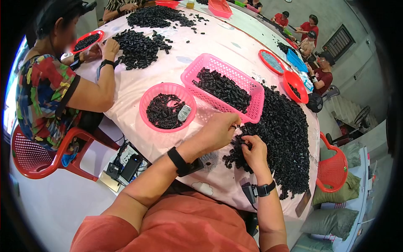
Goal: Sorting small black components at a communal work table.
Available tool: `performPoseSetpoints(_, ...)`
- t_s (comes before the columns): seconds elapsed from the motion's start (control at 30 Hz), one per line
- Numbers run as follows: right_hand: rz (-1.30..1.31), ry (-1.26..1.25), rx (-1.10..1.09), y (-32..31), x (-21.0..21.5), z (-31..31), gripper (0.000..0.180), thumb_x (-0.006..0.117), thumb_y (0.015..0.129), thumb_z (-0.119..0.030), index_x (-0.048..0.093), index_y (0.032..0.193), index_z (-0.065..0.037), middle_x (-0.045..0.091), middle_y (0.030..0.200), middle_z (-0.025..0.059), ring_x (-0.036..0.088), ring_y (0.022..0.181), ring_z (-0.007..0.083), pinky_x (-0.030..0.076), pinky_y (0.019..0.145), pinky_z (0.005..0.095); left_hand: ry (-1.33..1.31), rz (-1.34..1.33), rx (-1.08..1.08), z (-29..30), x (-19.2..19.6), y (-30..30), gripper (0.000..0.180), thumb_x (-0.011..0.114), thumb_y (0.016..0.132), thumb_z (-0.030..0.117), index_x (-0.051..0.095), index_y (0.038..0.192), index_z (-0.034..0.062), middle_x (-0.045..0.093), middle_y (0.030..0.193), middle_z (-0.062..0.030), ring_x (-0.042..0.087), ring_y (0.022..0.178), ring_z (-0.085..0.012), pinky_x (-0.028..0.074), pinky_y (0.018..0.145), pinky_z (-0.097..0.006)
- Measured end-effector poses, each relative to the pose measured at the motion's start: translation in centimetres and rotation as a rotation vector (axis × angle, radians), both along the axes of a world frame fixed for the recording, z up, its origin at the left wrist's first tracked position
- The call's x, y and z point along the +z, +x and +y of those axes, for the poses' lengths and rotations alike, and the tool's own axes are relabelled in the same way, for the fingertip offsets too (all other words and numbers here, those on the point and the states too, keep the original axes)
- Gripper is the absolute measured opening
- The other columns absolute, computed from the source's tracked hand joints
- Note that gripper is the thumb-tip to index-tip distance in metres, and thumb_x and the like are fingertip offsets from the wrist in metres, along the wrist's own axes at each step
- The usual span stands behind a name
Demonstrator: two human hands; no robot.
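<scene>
My left hand point(224, 130) is closed in a pinch, fingertips at the near left edge of a large heap of small black plastic parts point(283, 138). Whatever it pinches is too small to make out. Just to its right, my right hand point(256, 154) has thumb and fingers curled round a small black plastic part point(248, 145). Beyond both hands is a rectangular pink plastic basket point(200, 93) with more black parts point(222, 88) inside. To the left of it, a round pink basket point(144, 113) contains thin black pieces point(161, 112) and a small pale grey packet point(184, 113).
On my left a co-worker point(46, 92) handles parts beside another black heap point(140, 48). Red bowls point(289, 90) and a blue tray point(297, 62) stand at the far right edge. A red chair point(333, 168) and stuffed sacks point(331, 222) are on the right. Several people sit farther off.
</scene>
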State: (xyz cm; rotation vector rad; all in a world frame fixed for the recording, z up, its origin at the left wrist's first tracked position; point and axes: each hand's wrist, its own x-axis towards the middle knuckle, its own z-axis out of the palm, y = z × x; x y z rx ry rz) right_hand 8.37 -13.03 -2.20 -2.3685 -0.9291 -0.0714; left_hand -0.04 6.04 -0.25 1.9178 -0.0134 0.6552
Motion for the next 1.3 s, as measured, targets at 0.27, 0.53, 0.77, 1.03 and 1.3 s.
performPoseSetpoints(0.27, -0.069, 0.067, 0.009, -0.1, 0.2, -0.2, 0.013, 0.068, 0.080, -0.002, 0.066, 0.092, -0.001, 0.060, 0.080, 0.0114, 0.061, 0.077, 0.0269, 0.049, 0.071, 0.0352, 0.028, 0.088, -0.061, 0.6, -0.2, 0.1, 0.016, 0.057, 0.079, -0.005, 0.066, 0.091, -0.0028, 0.066, 0.080, -0.0166, 0.066, 0.074, -0.0252, 0.050, 0.066, -0.035)
performPoseSetpoints(0.53, 0.202, 0.342, -0.004, -1.5, -0.2, -1.2, 0.015, 0.057, 0.094, 0.001, 0.064, 0.108, 0.000, 0.057, 0.084, -0.0021, 0.052, 0.075, 0.0057, 0.045, 0.068, 0.0209, 0.126, 0.126, -0.111, 1.3, -0.1, 0.0, 0.016, 0.057, 0.076, -0.001, 0.069, 0.088, -0.0014, 0.068, 0.081, -0.0181, 0.067, 0.077, -0.0300, 0.051, 0.068, -0.039)
performPoseSetpoints(0.77, 0.625, 0.393, 0.063, -4.6, 0.0, -1.4, 0.015, 0.056, 0.095, -0.001, 0.061, 0.109, 0.000, 0.064, 0.087, 0.0020, 0.062, 0.074, 0.0086, 0.050, 0.066, 0.0220, 0.345, 0.210, -0.058, 2.6, -2.4, 0.3, 0.018, 0.059, 0.074, 0.005, 0.072, 0.086, 0.0009, 0.069, 0.084, -0.0202, 0.066, 0.081, -0.0369, 0.052, 0.074, -0.045)
performPoseSetpoints(1.03, 0.850, 0.489, 0.133, -5.2, -1.3, -0.7, 0.011, 0.048, 0.097, 0.002, 0.051, 0.107, -0.001, 0.066, 0.098, 0.0082, 0.068, 0.086, 0.0147, 0.056, 0.072, 0.0262, 0.514, 0.407, -0.011, 1.8, -3.9, 0.6, 0.013, 0.060, 0.074, 0.008, 0.071, 0.080, 0.0031, 0.068, 0.078, -0.0193, 0.067, 0.079, -0.0383, 0.052, 0.072, -0.047)
performPoseSetpoints(1.3, 0.743, 0.528, 0.096, -4.6, -0.4, -0.6, 0.010, 0.049, 0.098, -0.001, 0.053, 0.108, -0.002, 0.068, 0.102, 0.0086, 0.069, 0.091, 0.0155, 0.055, 0.072, 0.0251, 0.588, 0.410, 0.003, 1.2, -4.6, 0.4, 0.009, 0.060, 0.073, 0.008, 0.067, 0.077, 0.0042, 0.067, 0.078, -0.0185, 0.066, 0.079, -0.0397, 0.051, 0.069, -0.050)
